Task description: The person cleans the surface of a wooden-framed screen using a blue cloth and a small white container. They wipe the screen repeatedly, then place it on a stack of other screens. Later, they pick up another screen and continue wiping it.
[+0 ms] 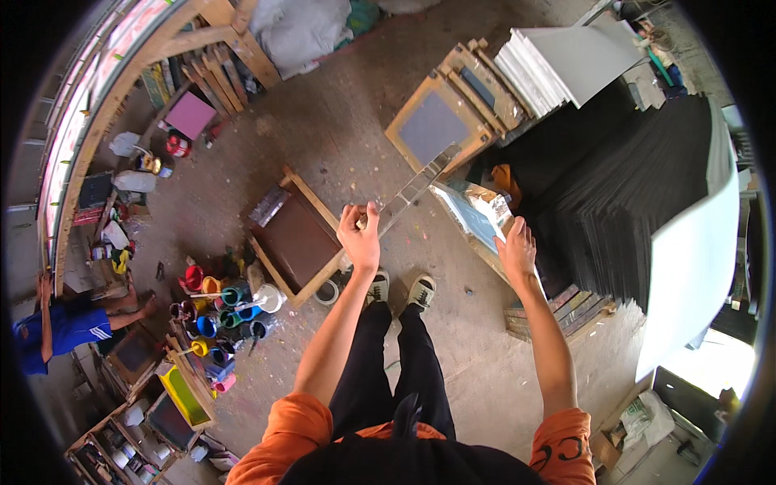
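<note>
My left hand [359,234] is closed, fingers curled, at the near end of a long, narrow, see-through strip [412,194] that looks like tape. The strip slants away to the upper right, its far end lying across the view of a wooden-framed printing screen [432,128]. With my right hand [519,249] I grip the edge of another framed screen [469,217], tilted, with a pale blue surface and shiny brown film near its top corner. My right fingertips are partly hidden.
A brown framed screen [295,238] lies left of my feet, beside several paint pots [230,295]. Tall stacks of black sheets [622,202] and white boards [558,69] stand right. Wooden slats [558,315] lie low there. Another person in blue [69,335] is at far left.
</note>
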Tool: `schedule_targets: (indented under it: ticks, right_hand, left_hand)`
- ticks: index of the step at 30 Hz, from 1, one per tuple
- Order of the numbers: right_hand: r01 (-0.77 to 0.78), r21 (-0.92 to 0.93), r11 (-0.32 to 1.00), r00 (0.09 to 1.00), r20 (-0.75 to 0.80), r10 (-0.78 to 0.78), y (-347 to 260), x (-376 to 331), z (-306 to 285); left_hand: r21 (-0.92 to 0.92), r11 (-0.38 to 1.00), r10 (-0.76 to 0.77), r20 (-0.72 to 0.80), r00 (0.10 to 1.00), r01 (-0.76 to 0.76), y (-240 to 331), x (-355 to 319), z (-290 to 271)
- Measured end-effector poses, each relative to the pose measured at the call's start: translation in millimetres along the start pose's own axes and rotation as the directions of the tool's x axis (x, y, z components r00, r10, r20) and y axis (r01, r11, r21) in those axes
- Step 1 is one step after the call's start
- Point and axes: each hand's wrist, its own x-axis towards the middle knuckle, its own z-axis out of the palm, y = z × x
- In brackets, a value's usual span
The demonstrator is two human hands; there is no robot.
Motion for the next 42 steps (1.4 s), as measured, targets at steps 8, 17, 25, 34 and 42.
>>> schedule_targets:
  ticks: [8, 17, 25, 34, 42]
  right_hand:
    - [-0.082, 0.244, 0.966, 0.995, -0.039, 0.094, -28.8, -26.3, -128.7]
    - [-0.083, 0.170, 0.982, 0.995, -0.038, 0.091, -44.4, -140.1, -229.0]
    - [-0.061, 0.221, 0.973, 0.986, -0.141, 0.093, -18.8, -303.7, -271.8]
    - [-0.248, 0.159, 0.956, 0.945, -0.175, 0.275, 22.6, -443.2, -302.2]
    - [-0.410, 0.128, 0.903, 0.873, -0.232, 0.429, 68.9, -537.8, -336.1]
  left_hand:
    - [-0.124, 0.978, 0.143, -0.188, 0.972, -0.168, 112.9, -2.4, -92.1]
    - [-0.265, 0.945, 0.147, -0.176, 0.973, -0.191, 184.8, -69.4, -168.9]
    - [-0.219, 0.954, 0.196, -0.070, 0.978, -0.207, 219.1, -167.6, -229.0]
    - [-0.303, 0.933, 0.268, 0.223, 0.937, -0.194, 236.6, -223.1, -245.2]
    - [-0.482, 0.875, 0.356, 0.572, 0.739, -0.049, 262.9, -287.2, -183.0]
